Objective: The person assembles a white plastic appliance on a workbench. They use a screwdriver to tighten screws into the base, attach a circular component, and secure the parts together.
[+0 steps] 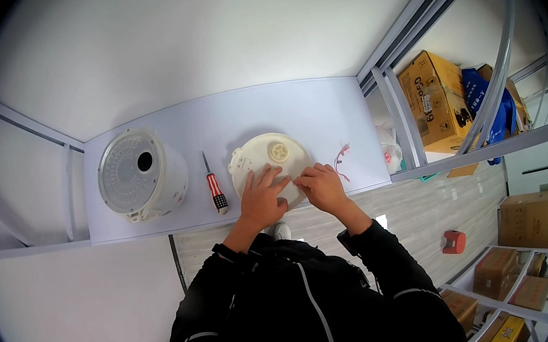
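Head view: left hand [261, 200] lies, fingers spread, on the round cream cover [255, 153]; right hand [324, 187] has fingers pinched, any hold unclear.

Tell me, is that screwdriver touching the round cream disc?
Apart. The head view shows a plain strip of pale tabletop between the screwdriver and the left edge of the round cream disc.

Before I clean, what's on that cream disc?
On the disc: a spoked wheel and the left hand; the right hand overlaps its edge. Both hands hide whatever's beneath.
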`<state>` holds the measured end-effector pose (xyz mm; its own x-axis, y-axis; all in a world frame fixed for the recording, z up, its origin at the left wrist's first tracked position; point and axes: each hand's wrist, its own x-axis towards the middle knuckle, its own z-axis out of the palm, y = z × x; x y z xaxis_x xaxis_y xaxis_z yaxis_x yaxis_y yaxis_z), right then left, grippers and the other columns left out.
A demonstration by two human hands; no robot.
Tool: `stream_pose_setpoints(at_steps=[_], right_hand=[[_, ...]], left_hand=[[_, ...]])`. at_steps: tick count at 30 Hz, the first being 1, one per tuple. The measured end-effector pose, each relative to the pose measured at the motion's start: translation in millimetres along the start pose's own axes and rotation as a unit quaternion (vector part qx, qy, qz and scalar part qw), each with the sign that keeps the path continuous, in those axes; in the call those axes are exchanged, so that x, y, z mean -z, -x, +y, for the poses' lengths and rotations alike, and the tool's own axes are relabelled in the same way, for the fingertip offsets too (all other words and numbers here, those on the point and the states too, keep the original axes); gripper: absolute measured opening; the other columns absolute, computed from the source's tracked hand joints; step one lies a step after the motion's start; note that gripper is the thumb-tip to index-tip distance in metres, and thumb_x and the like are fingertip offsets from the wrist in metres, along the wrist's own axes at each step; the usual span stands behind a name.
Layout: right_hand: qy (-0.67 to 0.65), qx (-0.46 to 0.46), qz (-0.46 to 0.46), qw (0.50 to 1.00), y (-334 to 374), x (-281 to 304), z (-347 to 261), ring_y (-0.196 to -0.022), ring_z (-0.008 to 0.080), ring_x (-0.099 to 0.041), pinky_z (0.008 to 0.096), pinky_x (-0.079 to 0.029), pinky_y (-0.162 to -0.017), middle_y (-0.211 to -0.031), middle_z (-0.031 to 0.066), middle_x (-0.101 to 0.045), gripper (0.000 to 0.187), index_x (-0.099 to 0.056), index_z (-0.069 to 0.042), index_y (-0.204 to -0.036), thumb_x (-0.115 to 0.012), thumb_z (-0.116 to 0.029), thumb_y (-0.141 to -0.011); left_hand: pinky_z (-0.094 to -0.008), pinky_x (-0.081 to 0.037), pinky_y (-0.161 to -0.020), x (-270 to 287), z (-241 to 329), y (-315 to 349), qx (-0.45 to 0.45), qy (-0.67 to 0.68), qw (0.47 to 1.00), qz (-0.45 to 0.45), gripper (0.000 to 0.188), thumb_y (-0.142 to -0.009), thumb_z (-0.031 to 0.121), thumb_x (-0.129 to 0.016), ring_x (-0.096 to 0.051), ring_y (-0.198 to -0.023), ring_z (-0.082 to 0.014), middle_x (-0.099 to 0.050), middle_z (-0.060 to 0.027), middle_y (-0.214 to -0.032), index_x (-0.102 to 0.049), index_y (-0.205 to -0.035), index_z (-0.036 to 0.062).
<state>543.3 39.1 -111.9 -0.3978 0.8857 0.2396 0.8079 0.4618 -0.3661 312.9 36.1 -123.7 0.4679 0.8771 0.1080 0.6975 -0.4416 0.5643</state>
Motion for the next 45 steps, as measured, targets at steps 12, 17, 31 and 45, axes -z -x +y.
stream_pose_setpoints(at_steps=[12,17,31,45], right_hand=[[-0.084,-0.035,-0.008,0.996,-3.4,0.5,0.7,-0.09,0.031,-0.064,0.0422,-0.055,-0.082,-0.092,0.0051,-0.072,0.011,-0.08,-0.011,-0.093,-0.077,-0.005,-0.084],[-0.077,-0.032,-0.009,0.996,-3.3,1.7,-0.4,-0.09,0.0319,-0.064,0.0424,-0.056,-0.082,-0.091,0.006,-0.071,0.011,-0.08,-0.011,-0.094,-0.077,-0.005,-0.085],[-0.098,-0.08,-0.024,0.992,-6.1,16.0,-6.0,-0.092,0.0323,-0.07,0.046,-0.058,-0.081,-0.092,0.0077,-0.071,0.016,-0.077,-0.01,-0.104,-0.08,-0.015,-0.089],[-0.127,-0.082,0.032,0.988,-15.8,21.1,1.5,-0.092,0.0317,-0.071,0.0451,-0.058,-0.08,-0.094,0.0063,-0.074,0.015,-0.078,-0.01,-0.106,-0.08,-0.015,-0.092]], left_hand=[[-0.0612,-0.022,-0.133,5.2,3.2,-2.6,0.016,0.018,0.999,-0.028,0.061,-0.082,0.016,-0.073,-0.039,-0.16,-0.0324,-0.056,-0.0088,-0.16,-0.073,-0.143,0.0154],[-0.0608,-0.022,-0.133,5.5,3.1,-3.5,0.018,0.018,0.999,-0.035,0.061,-0.083,0.016,-0.074,-0.038,-0.161,-0.0323,-0.056,-0.0092,-0.16,-0.073,-0.144,0.0151],[-0.053,-0.05,-0.11,17.6,-13.0,4.0,0.005,0.102,0.972,0.21,0.027,-0.087,0.012,-0.075,-0.066,-0.123,-0.0382,-0.07,-0.0105,-0.131,-0.077,-0.113,0.0074],[-0.0542,-0.055,-0.096,34.0,-62.8,46.2,0.374,-0.115,0.909,0.144,0.06,-0.094,0.034,-0.076,-0.066,-0.117,-0.0429,-0.065,-0.0173,-0.125,-0.053,-0.143,0.0093]])
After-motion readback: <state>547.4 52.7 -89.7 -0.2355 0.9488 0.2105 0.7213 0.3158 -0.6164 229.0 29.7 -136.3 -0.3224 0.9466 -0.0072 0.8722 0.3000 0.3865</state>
